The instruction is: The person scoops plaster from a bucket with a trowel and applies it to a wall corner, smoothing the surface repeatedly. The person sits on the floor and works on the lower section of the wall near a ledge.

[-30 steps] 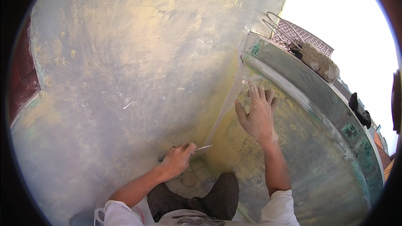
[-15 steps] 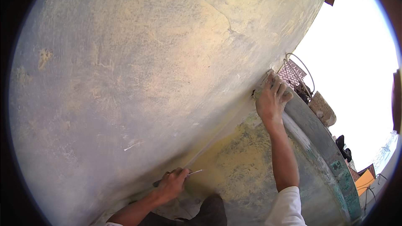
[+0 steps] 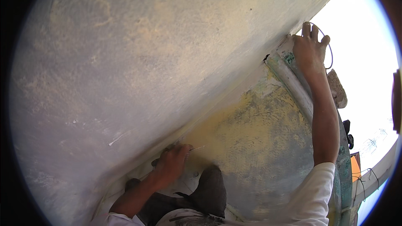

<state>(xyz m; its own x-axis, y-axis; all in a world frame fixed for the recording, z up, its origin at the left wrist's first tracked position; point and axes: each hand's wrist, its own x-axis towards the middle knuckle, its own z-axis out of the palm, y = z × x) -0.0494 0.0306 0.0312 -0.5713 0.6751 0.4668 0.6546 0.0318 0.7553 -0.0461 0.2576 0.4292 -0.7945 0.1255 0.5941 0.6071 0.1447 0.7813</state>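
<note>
My left hand (image 3: 171, 162) is closed around what looks like a putty knife, its thin pale blade (image 3: 198, 147) seen almost edge-on and its dark handle mostly hidden by the fingers. This hand is low, beside the seam where a large curved grey-yellow wall (image 3: 138, 67) meets a yellow-stained panel (image 3: 255, 142). Higher up on the right, my right hand (image 3: 310, 54) rests with fingers spread at the top end of that seam, over a greenish-grey rim (image 3: 289, 56). Nothing shows in its fingers.
A dark hole (image 3: 266, 57) opens in the seam below my right hand. Along the outer rim are a wire loop (image 3: 331, 54), a rough brown block (image 3: 337, 88) and a black object (image 3: 348, 134). My dark-clothed knee (image 3: 212, 188) is near the panel.
My right hand has moved up and to the right, its fingers now more spread. The left hand, still on the knife, is slightly higher. The view has shifted, showing more of my clothing.
</note>
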